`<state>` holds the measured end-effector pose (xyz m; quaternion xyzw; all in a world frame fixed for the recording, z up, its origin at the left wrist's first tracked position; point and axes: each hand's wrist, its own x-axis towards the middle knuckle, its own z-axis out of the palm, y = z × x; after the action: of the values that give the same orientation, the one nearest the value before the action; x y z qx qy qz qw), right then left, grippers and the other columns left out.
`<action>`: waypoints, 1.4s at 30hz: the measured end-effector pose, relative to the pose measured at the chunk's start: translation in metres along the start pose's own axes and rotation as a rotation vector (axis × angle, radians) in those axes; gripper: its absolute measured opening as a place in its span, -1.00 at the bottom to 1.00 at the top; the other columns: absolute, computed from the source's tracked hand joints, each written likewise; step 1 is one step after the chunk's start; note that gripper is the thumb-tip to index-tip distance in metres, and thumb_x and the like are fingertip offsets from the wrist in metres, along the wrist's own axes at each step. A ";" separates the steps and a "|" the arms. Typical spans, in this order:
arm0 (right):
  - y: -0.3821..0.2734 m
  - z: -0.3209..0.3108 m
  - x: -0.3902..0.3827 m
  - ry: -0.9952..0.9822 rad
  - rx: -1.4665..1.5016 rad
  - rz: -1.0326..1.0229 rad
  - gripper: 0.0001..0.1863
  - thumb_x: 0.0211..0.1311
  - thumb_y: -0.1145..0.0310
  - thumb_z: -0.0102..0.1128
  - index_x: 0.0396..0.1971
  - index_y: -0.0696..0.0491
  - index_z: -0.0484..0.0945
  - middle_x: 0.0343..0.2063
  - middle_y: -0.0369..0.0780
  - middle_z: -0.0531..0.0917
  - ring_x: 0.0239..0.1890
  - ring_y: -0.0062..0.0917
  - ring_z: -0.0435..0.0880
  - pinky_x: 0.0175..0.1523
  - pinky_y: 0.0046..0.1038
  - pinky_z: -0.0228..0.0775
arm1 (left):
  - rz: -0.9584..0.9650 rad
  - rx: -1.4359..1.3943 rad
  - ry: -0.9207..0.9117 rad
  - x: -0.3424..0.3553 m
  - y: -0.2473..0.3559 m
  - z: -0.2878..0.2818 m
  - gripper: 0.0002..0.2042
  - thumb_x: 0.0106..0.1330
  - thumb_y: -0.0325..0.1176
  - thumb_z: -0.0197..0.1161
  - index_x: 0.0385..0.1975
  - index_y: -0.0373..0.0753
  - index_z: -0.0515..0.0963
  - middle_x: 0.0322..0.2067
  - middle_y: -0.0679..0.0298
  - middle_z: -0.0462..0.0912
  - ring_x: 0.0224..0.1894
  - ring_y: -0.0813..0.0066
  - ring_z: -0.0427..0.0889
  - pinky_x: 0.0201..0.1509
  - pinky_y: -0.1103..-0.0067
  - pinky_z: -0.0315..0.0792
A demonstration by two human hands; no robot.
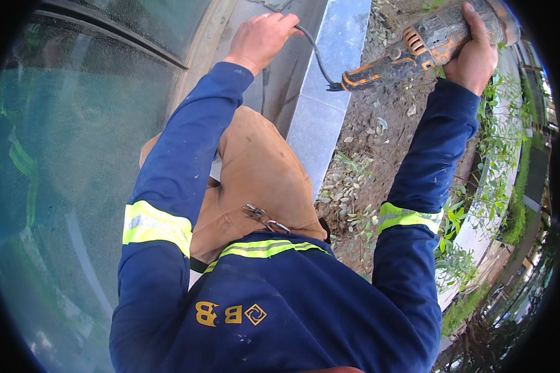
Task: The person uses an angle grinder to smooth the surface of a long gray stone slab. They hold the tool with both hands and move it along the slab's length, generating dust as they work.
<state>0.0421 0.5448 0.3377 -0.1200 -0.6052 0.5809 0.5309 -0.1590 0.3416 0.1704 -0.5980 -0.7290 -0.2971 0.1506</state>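
Observation:
A dusty grey-and-orange power tool (429, 46), apparently a grinder, lies tilted in my right hand (473, 59) at the upper right, with the fingers closed around its body and the thumb along the top. Its narrower handle end points down-left, where a black cord (319, 62) comes out. My left hand (261, 40) pinches that cord at the top middle, above a grey stone ledge (326, 109). My bent knee in brown trousers (261, 155) is below, beside the ledge.
A dusty glass pane (74, 155) in a metal frame fills the left side. Right of the ledge runs a strip of soil with dead leaves (370, 143) and green plants (454, 255). A pale kerb (504, 161) and more greenery curve along the far right.

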 end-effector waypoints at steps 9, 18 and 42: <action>-0.040 -0.058 -0.026 -0.028 -0.592 0.302 -0.39 0.04 0.32 0.51 0.09 0.22 0.51 -0.11 -0.16 0.67 -0.15 -0.43 0.67 0.03 -0.39 0.53 | -0.233 -0.518 -0.276 -0.118 0.151 0.054 -0.82 0.36 -0.15 0.33 -0.27 -0.11 0.63 -0.38 0.21 0.56 -0.40 0.14 0.63 -0.34 0.35 0.57; 0.033 -0.128 -0.213 -0.120 -0.701 0.817 -0.22 -0.05 0.27 0.58 0.13 0.28 0.37 -0.08 0.00 0.68 -0.13 -0.33 0.73 0.01 -0.32 0.62 | -0.424 -0.480 -0.212 -0.153 0.113 -0.047 -0.83 0.39 -0.34 0.30 -0.12 -0.24 0.66 -0.21 0.13 0.63 -0.13 0.12 0.64 -0.01 0.34 0.55; 0.085 -0.111 -0.283 -0.166 -0.966 1.124 -0.23 -0.12 0.16 0.58 -0.01 0.31 0.37 -0.20 0.17 0.72 -0.14 -0.01 0.77 0.01 -0.18 0.60 | -0.832 0.282 -0.659 -0.181 -0.029 -0.073 -0.75 0.39 -0.18 0.23 -0.14 -0.22 0.65 -0.12 0.11 0.65 0.07 0.07 0.58 0.19 0.22 0.37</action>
<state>0.2041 0.4188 0.0982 -0.5872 -0.6786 0.4413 -0.0055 -0.1537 0.1519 0.1155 -0.2946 -0.9453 -0.0278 -0.1374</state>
